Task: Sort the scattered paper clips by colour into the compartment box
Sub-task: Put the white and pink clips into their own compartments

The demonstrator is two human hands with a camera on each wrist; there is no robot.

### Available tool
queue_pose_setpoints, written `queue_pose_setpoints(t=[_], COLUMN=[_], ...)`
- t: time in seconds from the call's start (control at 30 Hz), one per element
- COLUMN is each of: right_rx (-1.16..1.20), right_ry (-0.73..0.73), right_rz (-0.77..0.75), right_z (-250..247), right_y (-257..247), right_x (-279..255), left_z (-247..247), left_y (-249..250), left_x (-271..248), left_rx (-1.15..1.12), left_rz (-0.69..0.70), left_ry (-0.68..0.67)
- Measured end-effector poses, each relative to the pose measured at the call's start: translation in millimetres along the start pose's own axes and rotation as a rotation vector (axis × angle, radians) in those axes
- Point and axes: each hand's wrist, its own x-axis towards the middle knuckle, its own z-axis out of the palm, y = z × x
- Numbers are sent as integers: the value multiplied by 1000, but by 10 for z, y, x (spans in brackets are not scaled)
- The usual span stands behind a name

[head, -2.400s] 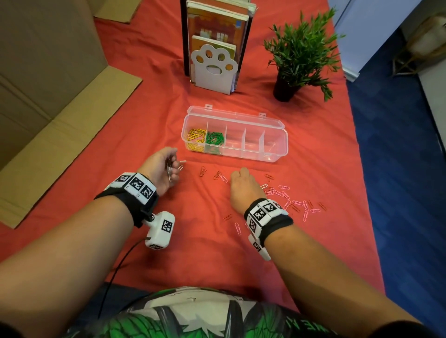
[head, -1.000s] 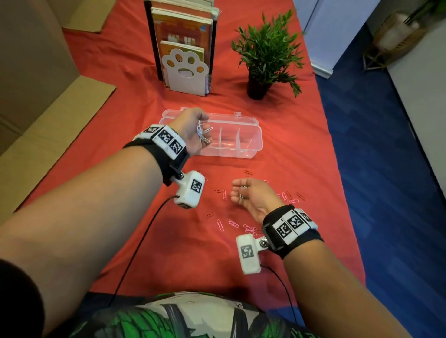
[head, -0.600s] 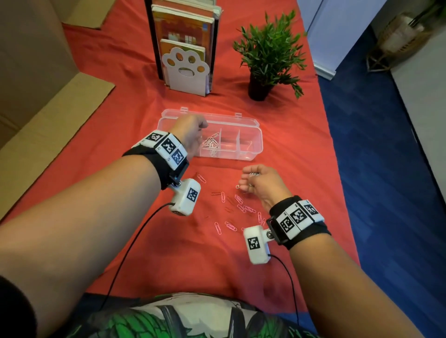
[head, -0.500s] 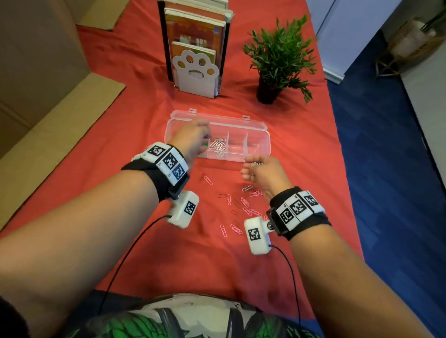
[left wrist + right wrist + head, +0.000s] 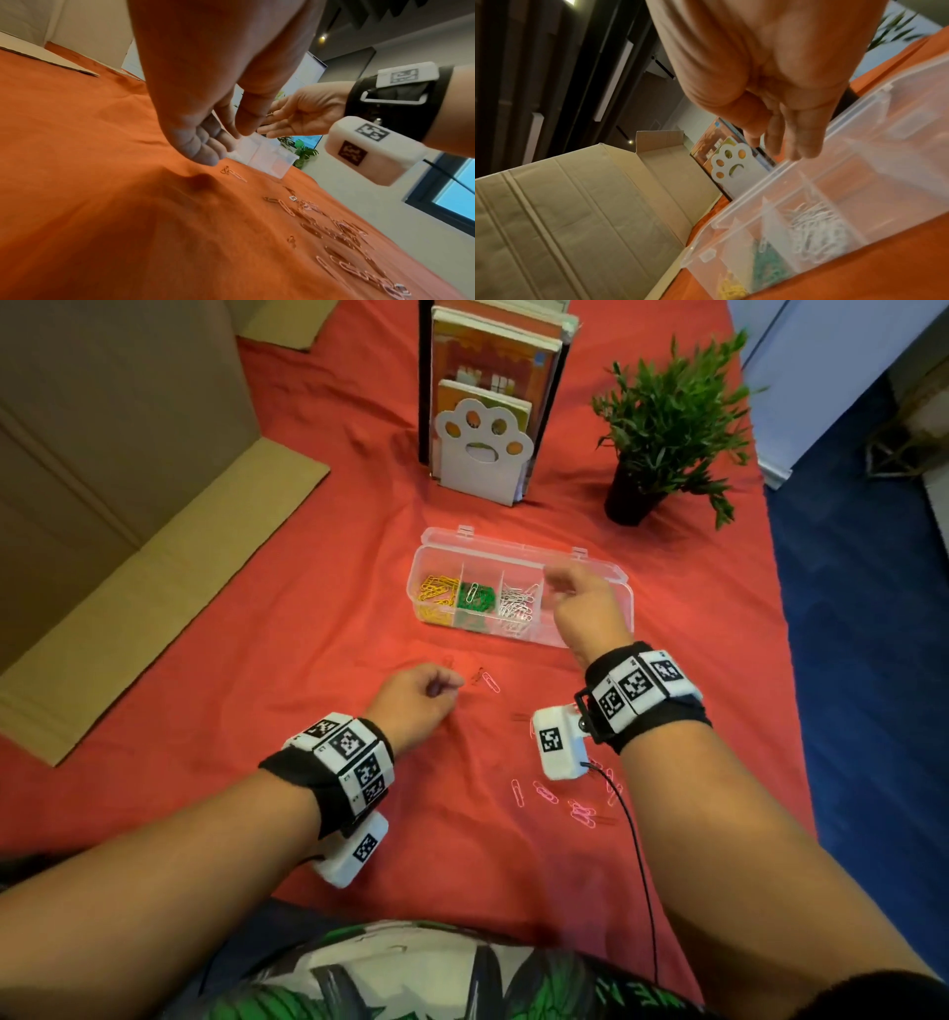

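a red cloth (image 5: 257, 690) covers the table, with a flattened brown cardboard box (image 5: 118, 469) lying along its left side, a white paw-shaped bookend (image 5: 481, 449) holding upright books (image 5: 493, 356) at the back, and a small green plant in a black pot (image 5: 662, 423) to their right.

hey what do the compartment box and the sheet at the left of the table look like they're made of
The compartment box looks like clear, glossy plastic: the paper clips and red cloth show through its walls. The sheet looks like matte brown corrugated cardboard, with fold creases; its fluting cannot be seen.
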Motion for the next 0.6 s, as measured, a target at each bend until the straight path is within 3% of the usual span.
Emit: queue_pose_setpoints(t=[0.27,0.43,0.6], right_rx=[-152,-347,-504], right_ry=[-39,-22,-3], right_rz=[102,191,96], right_z=[-395,-601,-585], right_y=[631,989,1145], right_x=[-602,-966,-1070], left_z=[284,502,631], left_y=[57,174,272], left_x=[-44,-90,1], left_rx=[176,447,660], left_rz=[63,159,275], left_ry=[-99,-144,-66])
